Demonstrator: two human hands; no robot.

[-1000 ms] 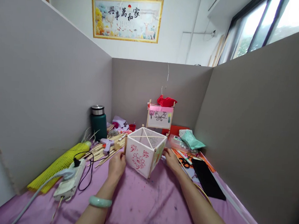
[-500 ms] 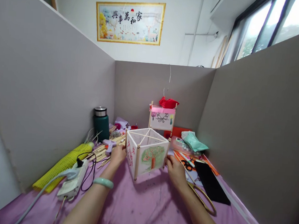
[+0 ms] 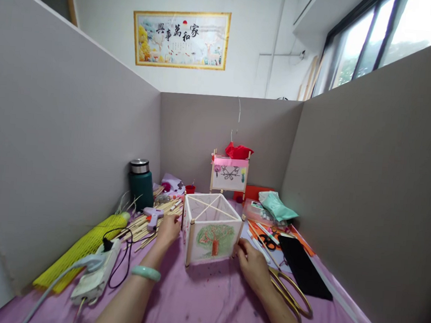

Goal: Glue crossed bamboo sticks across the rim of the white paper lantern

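Note:
A box-shaped paper lantern (image 3: 214,241) with a wooden stick frame stands on the purple cloth in front of me. Its front panel carries a drawn tree with a brown trunk, and thin sticks cross over its top. My left hand (image 3: 168,231), a pale green bangle on its wrist, has its fingers curled at the lantern's left rear post; the fingertips are partly hidden. With thumb and fingers closed, my right hand (image 3: 250,261) grips the lower part of the right post. A lilac glue gun (image 3: 153,217) lies just left of my left hand.
Behind stands another lantern (image 3: 229,177) with red cloth on top. Wooden sticks (image 3: 146,231), a green bottle (image 3: 141,188), yellow netting (image 3: 81,250) and a power strip (image 3: 96,276) are left. Gold-handled scissors (image 3: 294,292) and a black flat piece (image 3: 304,265) lie right. Grey partitions enclose three sides.
The lantern has turned so its tree panel faces me more squarely, and it sits lower in view. Both hands moved slightly with it. The whole view has shifted a little.

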